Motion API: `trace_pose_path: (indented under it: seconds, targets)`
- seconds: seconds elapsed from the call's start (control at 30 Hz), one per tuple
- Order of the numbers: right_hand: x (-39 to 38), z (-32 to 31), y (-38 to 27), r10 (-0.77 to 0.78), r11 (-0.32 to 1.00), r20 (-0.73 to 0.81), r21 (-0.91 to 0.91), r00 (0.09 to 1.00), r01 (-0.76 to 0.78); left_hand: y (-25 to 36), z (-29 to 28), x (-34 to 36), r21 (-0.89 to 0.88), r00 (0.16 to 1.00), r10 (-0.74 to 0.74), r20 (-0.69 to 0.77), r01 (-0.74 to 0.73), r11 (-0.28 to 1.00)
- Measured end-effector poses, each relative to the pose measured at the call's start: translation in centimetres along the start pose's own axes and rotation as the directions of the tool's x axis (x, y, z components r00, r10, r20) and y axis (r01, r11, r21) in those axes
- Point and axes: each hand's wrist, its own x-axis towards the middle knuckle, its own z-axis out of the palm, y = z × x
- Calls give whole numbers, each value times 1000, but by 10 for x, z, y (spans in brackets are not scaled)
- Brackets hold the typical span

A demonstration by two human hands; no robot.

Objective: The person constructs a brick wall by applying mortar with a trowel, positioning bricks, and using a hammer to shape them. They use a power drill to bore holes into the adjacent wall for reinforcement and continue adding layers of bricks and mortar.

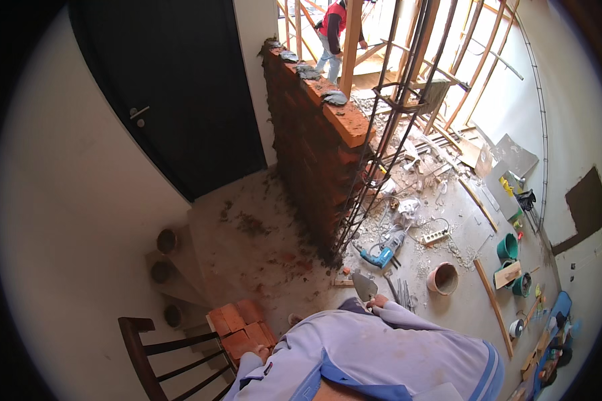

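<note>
A trowel [364, 286] with a broad grey blade is in my right hand [379, 302], its fingers closed round the handle in front of my body. At lower left, my left hand [263, 351] is at the near edge of a pile of orange-red bricks [237, 319], its fingers curled on a brick [242, 345]. Part of that hand is hidden by the sleeve. Ahead stands a half-height brick wall [314, 147], with lumps of grey mortar [334, 98] spaced along its top course.
Upright steel rebar [381, 134] rises at the wall's near end. A blue power drill [383, 254], power strip [435, 236], bucket [443, 278] and rubble lie to the right. A dark wooden railing [137, 354] is at lower left, a black door [174, 93] beyond. Another person [332, 33] stands far off.
</note>
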Motion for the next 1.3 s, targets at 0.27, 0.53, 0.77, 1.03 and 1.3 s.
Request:
trace_pose_path:
  seconds: [0.27,0.53,0.77,1.03,1.3]
  targets:
    - [23,27,-36,320,933,123,130,939,-335,-51,-66,-4,20,972,-53,-231,59,998]
    - [116,-61,-130,258,964,219,13,941,-267,-27,10,-6,-478,941,-180,-288,21,878]
    - [264,-132,-242,75,994,216,58,974,-89,26,-70,32,-578,912,-159,-378,-98,810]
    - [333,-213,-412,-429,845,-15,347,903,407,117,-216,-25,-499,630,-178,-756,-378,779]
    - [389,-248,-519,-85,921,332,386,939,-54,179,-385,-238,-231,-576,-25,-817,287,930]
